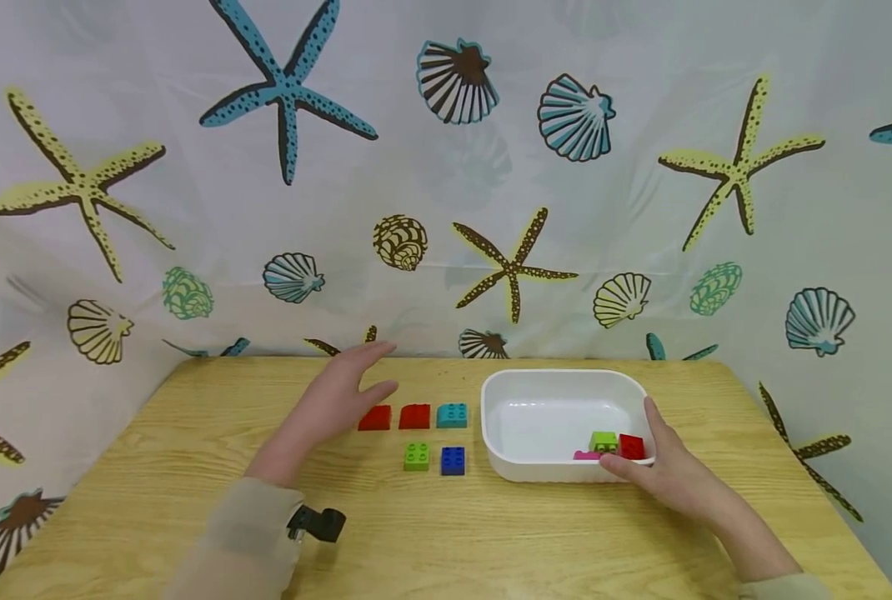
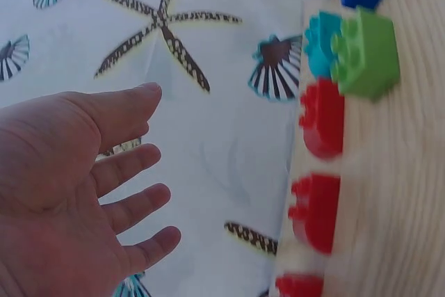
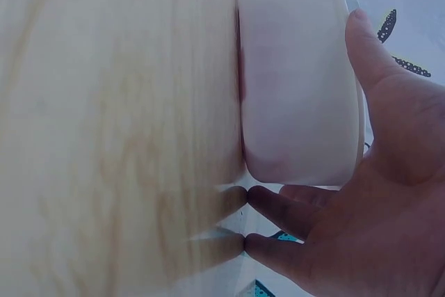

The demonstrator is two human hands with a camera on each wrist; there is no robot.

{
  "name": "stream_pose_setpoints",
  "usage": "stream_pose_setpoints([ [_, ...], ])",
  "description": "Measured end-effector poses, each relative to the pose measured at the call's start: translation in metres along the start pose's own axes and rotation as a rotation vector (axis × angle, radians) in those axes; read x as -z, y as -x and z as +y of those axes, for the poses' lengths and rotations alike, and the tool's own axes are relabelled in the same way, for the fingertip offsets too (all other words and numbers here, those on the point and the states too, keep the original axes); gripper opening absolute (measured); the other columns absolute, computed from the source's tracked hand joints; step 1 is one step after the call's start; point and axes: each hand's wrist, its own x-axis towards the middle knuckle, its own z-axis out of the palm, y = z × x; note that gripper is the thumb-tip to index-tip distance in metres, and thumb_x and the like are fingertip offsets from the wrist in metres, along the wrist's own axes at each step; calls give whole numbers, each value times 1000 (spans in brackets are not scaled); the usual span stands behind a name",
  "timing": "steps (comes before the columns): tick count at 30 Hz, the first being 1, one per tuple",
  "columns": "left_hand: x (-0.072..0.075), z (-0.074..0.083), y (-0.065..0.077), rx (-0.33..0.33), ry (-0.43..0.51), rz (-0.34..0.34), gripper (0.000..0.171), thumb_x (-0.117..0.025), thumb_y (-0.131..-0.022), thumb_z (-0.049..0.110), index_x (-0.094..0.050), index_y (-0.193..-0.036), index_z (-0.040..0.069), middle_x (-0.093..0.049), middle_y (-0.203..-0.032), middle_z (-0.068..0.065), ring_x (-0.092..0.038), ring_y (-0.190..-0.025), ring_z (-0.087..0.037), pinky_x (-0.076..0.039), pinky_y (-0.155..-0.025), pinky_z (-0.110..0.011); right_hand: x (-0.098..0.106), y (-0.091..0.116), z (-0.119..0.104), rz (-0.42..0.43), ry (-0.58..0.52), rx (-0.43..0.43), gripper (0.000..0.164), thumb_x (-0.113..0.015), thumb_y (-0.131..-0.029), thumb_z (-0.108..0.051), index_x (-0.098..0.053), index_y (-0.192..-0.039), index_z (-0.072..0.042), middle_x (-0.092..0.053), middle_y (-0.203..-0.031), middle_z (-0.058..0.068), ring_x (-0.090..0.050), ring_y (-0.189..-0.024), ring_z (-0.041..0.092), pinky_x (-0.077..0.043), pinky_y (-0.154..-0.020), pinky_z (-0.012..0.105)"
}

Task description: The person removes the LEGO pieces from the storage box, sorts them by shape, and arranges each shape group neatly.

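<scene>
My left hand [image 1: 338, 395] hovers over the table's left side, fingers spread and holding nothing. Close to it are red bricks [image 1: 415, 417], with a further red brick [image 2: 300, 285] cut off at the bottom of the left wrist view. A turquoise brick [image 1: 452, 416] continues that row; a lime green brick [image 1: 417, 456] and a dark blue brick [image 1: 453, 461] sit in front. My right hand [image 1: 674, 471] holds the white plastic container [image 1: 536, 472] at its front right corner, thumb at the rim. Inside lie green [image 1: 603, 441], red [image 1: 631, 447] and partly hidden pink [image 1: 586, 456] bricks.
The wooden table [image 1: 401, 533] reaches back to a white curtain [image 1: 386, 167] printed with starfish and shells, which also hangs at both sides. A small black device [image 1: 318, 523] is strapped at the left sleeve [image 1: 243, 533].
</scene>
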Motion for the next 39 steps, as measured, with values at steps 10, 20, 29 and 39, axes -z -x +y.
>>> stream_pose_setpoints([
  [10, -29, 61, -21, -99, 26, -40, 61, -75, -108, 20, -53, -163, 6, -50, -168, -17, -43, -157, -39, -38, -126, -57, 0, 1, 1, -1, -14, 12, 129, -77, -102, -54, 16, -171, 4, -1, -177, 39, -8, -160, 64, -19, -126, 76],
  [20, -67, 103, -31, -189, 77, -124, 58, -73, -109, 21, -54, -163, 11, -50, -168, -11, -41, -159, -36, -34, -129, -55, 0, 2, 0, 0, -30, 24, 128, -77, -103, -50, 17, -170, 5, -2, -175, 41, -10, -159, 64, -17, -126, 75],
  [29, -96, 135, -43, -236, 73, -206, 57, -71, -110, 20, -54, -164, 12, -52, -167, -9, -45, -157, -32, -35, -129, -48, 0, 1, 1, 3, -26, 22, 129, -77, -102, -52, 16, -170, 5, -3, -176, 39, -12, -159, 63, -18, -126, 75],
  [39, -128, 150, -57, -271, 59, -271, 55, -72, -110, 22, -57, -162, 12, -56, -165, -4, -46, -156, -22, -33, -130, -37, -1, 1, 4, 12, -42, 54, 127, -77, -103, -49, 15, -170, 6, -7, -176, 39, -16, -159, 62, -21, -126, 75],
])
